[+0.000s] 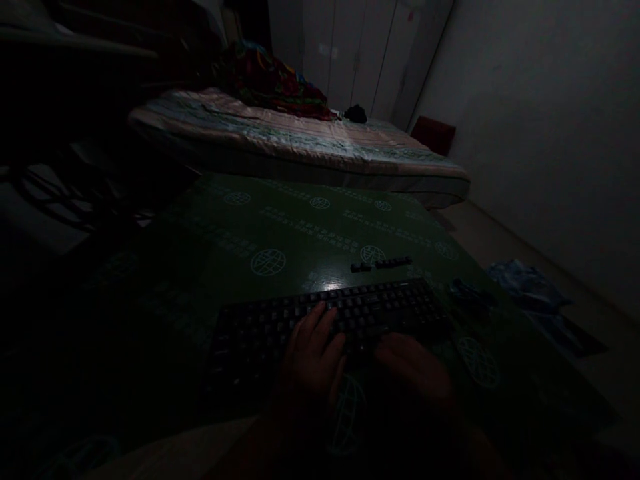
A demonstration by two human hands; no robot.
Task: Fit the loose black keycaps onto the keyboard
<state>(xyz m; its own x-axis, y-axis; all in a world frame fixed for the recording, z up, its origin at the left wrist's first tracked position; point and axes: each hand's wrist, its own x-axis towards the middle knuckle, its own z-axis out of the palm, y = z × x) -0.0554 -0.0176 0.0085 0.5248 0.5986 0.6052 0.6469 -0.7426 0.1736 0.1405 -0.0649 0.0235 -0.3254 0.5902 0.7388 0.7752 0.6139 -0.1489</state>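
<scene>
Full-size black keyboard point(357, 313) lying flat on a green tabletop point(300, 233) with white globe logos printed on it. Calling the keyboard the middle of the clock, with 12 pointing away from the person.

Left hand point(313, 353) is palm down around the middle of the board, reaching in from 6, fingers stretched out over the keys with narrow gaps, not gripping anything. Right hand point(415, 367) sits at about 4, by the near edge. It's dark and kinda blurry, fingers look bent, so I honestly can't tell if it's holding something or even touching the board.

Between 1 and 2, just past the far edge, there's a broken row of small black pieces point(393, 262), maybe keycaps. Close to 3 there's a dark bundle point(470, 295) on the table, too murky to name. Further out that way, some bluish cloth point(530, 283) on the floor.

Up at 12 is a bed with a striped mattress point(325, 143), a colourful blanket point(280, 80) heaped on it towards 11, and pale cupboard doors point(350, 47) behind. Red thing point(434, 133) around 1, by the wall point(550, 100).
</scene>
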